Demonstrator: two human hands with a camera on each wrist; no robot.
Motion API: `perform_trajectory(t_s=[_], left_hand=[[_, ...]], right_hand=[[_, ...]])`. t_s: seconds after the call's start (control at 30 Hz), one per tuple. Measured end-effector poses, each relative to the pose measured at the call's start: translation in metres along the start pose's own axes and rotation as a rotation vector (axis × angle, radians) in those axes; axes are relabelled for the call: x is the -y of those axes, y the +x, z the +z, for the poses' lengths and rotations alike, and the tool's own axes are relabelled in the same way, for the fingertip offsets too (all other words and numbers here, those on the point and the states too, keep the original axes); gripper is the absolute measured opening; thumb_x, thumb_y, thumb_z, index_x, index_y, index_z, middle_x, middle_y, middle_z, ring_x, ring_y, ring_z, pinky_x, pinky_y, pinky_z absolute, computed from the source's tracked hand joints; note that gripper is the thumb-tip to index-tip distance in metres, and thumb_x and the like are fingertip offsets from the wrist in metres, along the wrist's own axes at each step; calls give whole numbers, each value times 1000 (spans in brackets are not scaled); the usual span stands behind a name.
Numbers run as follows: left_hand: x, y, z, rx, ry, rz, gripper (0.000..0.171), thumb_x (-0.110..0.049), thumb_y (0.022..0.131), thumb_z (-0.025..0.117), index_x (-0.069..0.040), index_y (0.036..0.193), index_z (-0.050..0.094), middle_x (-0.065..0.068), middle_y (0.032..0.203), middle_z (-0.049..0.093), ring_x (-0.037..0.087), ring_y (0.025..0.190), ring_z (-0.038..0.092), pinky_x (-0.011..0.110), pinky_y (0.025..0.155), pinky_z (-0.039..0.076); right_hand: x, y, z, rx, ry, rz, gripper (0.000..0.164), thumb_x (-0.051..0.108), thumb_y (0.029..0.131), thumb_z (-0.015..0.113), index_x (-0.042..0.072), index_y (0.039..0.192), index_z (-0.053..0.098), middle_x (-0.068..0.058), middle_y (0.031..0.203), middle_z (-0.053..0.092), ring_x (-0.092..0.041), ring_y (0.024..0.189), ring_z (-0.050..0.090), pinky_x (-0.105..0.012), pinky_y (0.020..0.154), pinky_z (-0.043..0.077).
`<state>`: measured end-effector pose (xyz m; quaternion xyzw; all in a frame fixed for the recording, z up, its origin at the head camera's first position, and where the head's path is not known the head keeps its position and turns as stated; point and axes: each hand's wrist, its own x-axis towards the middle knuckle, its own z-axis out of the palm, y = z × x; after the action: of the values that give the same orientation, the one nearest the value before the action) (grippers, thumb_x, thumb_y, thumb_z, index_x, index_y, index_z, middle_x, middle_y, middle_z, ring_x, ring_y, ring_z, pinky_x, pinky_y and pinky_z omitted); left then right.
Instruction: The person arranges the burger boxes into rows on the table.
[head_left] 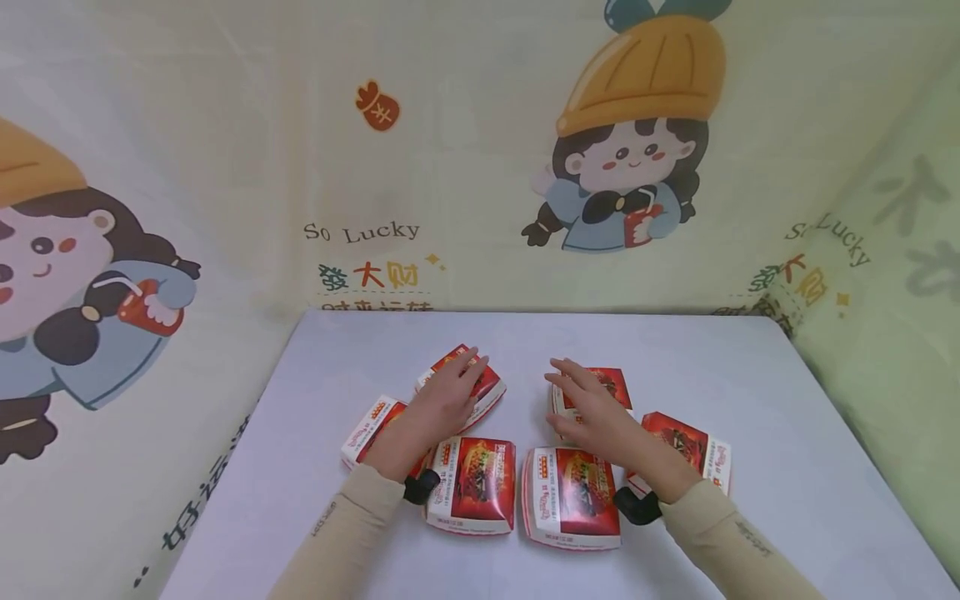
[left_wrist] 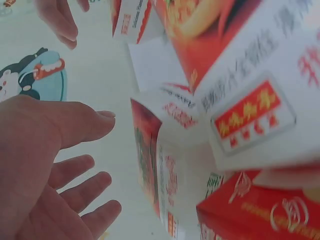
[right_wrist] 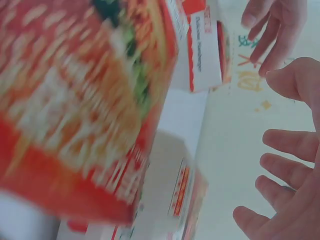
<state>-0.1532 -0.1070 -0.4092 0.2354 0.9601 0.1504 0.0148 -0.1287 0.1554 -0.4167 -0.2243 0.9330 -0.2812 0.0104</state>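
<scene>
Several red and white hamburger boxes lie on the white table in two loose groups. My left hand (head_left: pixel 444 402) reaches over the back left box (head_left: pixel 490 392), its fingers spread and holding nothing. Over the back right box (head_left: pixel 613 383) hovers my right hand (head_left: pixel 596 417), also with spread fingers and nothing in it. In the left wrist view, the left thumb and fingers (left_wrist: pixel 95 192) stand apart from the boxes. The right wrist view likewise shows a gap between the right fingers (right_wrist: pixel 285 170) and the nearest box (right_wrist: pixel 75 100).
Below the forearms sit a front left box (head_left: pixel 480 483) and a front right box (head_left: pixel 577 500). An outer left box (head_left: pixel 371 425) and an outer right box (head_left: pixel 693 450) lie at angles, partly hidden by the arms. A printed cloth (head_left: pixel 480 167) hangs behind the table (head_left: pixel 240 533).
</scene>
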Motion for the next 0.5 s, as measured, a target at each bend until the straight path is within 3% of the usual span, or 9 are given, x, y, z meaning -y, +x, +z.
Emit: perform_trajectory(t_s=[0.33, 0.5], left_hand=[[10, -1, -7, 70, -54, -96, 67, -11, 94, 65, -11, 154, 34, 11, 162, 29, 31, 146, 34, 46, 116, 40], [20, -4, -8, 23, -37, -54, 61, -2, 94, 58, -7, 151, 38, 15, 159, 33, 33, 144, 38, 45, 115, 40]], right_hand=[[20, 13, 10, 16, -26, -44, 63, 30, 90, 72, 9, 145, 48, -11, 160, 33, -34, 148, 31, -55, 111, 42], [28, 17, 15, 41, -33, -32, 65, 32, 91, 71, 8, 146, 47, -10, 161, 32, -33, 149, 30, -53, 112, 41]])
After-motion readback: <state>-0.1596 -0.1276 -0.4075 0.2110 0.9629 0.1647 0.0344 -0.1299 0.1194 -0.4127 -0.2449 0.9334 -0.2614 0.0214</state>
